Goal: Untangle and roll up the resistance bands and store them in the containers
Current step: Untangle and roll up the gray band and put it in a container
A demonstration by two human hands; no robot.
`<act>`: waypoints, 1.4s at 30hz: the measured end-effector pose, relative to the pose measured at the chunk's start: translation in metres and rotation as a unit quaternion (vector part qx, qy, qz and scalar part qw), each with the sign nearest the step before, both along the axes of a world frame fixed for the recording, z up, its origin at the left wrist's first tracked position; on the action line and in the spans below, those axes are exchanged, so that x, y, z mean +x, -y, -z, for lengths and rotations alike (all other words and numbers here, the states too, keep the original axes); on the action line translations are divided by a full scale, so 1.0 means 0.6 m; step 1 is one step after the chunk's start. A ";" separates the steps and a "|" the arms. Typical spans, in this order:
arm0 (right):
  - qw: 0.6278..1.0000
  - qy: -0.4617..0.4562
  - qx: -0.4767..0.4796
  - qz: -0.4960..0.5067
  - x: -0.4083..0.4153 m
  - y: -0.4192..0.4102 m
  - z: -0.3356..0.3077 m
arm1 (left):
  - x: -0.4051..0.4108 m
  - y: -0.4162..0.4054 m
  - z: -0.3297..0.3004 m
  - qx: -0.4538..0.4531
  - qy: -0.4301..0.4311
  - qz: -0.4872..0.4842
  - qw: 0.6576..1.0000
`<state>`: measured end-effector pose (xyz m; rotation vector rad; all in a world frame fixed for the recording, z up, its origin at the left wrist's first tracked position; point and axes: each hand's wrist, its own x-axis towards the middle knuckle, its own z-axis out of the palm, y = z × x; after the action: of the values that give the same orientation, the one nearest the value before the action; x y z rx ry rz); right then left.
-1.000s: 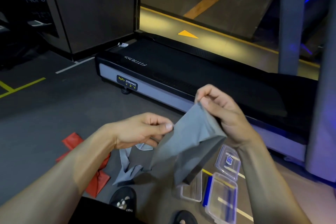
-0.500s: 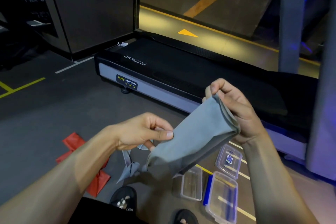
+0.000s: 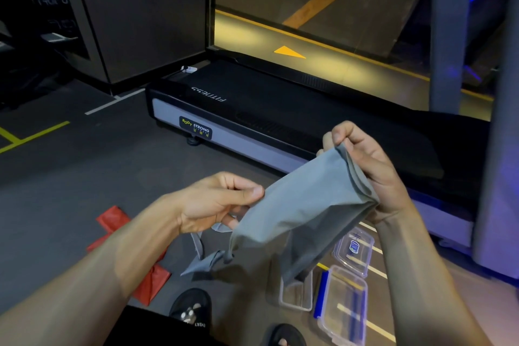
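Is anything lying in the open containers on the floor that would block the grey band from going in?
Nothing visible. The grey band, held by the left hand and right hand, hangs over the small clear container, hiding part of it; the larger container beside it looks empty.

Scene dim overall. Main light is a warm yellow glow on the floor strip beyond the treadmill; blue-violet light tints the pillar at right. Upper left corner is near black, detail lost. The grey band throws a soft shadow over the clear containers. Wide-angle bending is evident at the edges; forearms at the bottom corners appear stretched and slightly soft. Centre is reasonably sharp.
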<state>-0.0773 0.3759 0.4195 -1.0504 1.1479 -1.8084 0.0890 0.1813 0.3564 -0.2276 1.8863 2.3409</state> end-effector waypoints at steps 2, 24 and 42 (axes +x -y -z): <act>1.000 -0.001 0.002 0.002 0.000 0.002 0.002 | -0.006 -0.003 0.007 -0.070 -0.021 -0.038 0.997; 0.998 0.032 -0.009 0.054 0.020 0.022 -0.001 | -0.018 -0.013 0.022 -0.222 -0.130 0.043 0.965; 0.996 0.008 0.015 0.089 0.031 0.022 -0.018 | -0.001 0.013 0.013 -0.040 -0.100 0.113 0.988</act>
<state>-0.0590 0.3626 0.4301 -0.9395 1.2912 -1.9267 0.0884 0.1736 0.3488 0.2121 1.9757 2.2102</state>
